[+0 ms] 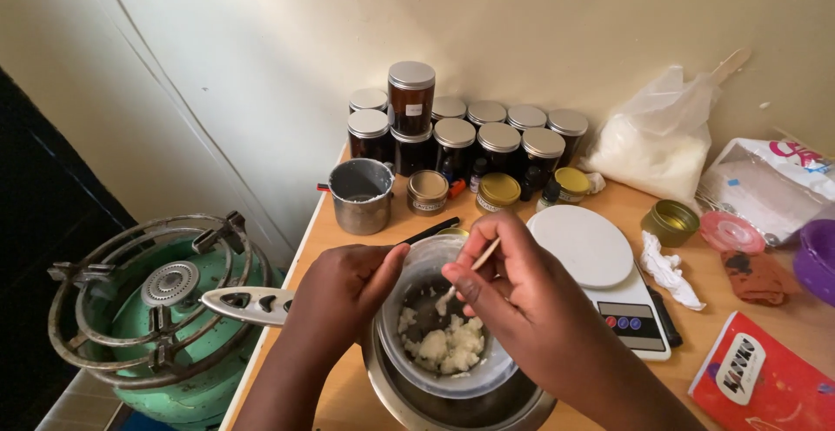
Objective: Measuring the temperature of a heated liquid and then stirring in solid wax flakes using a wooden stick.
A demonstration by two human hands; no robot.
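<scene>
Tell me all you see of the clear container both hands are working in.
The clear container looks like thin, cloudy plastic, round and open-topped. It sits inside a metal pot at the table's near edge. White, crumbly lumps lie at its bottom. The left hand grips its rim; the right hand pokes a pale stick into it.

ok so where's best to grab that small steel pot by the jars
By the steel pot's short handle stub, poking out on its left side at the table's edge. Come in from the left: jars crowd behind it and a tin sits at its right.
</scene>
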